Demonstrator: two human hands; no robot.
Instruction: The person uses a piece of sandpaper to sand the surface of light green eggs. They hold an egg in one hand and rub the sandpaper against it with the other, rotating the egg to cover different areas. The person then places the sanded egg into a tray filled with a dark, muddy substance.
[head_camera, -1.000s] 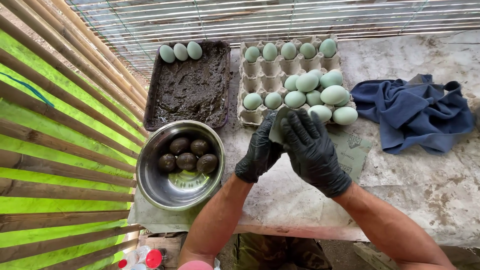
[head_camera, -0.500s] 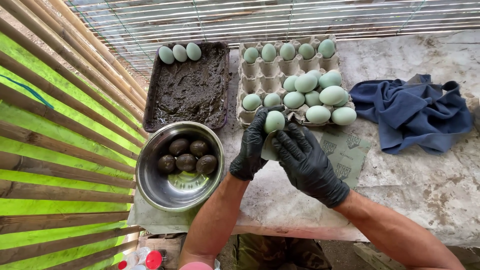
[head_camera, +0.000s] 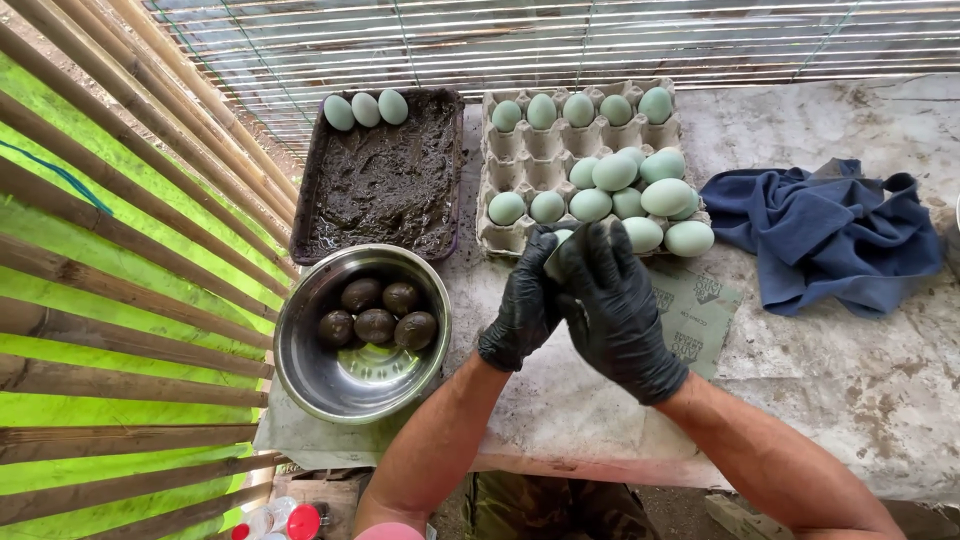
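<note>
Both hands wear black gloves and meet over the table's middle. My left hand cups a pale green egg from below, and my right hand wraps over it, so only a sliver of the egg shows. Just beyond the hands stands a grey egg carton with several pale green eggs in and heaped on it. A steel bowl at the left holds several mud-coated dark eggs.
A dark tray of mud with three green eggs at its far edge sits behind the bowl. A blue cloth lies at the right, a green sheet of sandpaper under the hands. Bamboo slats run along the left.
Half a second ago the egg stood clear above my left fingers. My right hand has since closed over it and both hands sit a little farther up.
</note>
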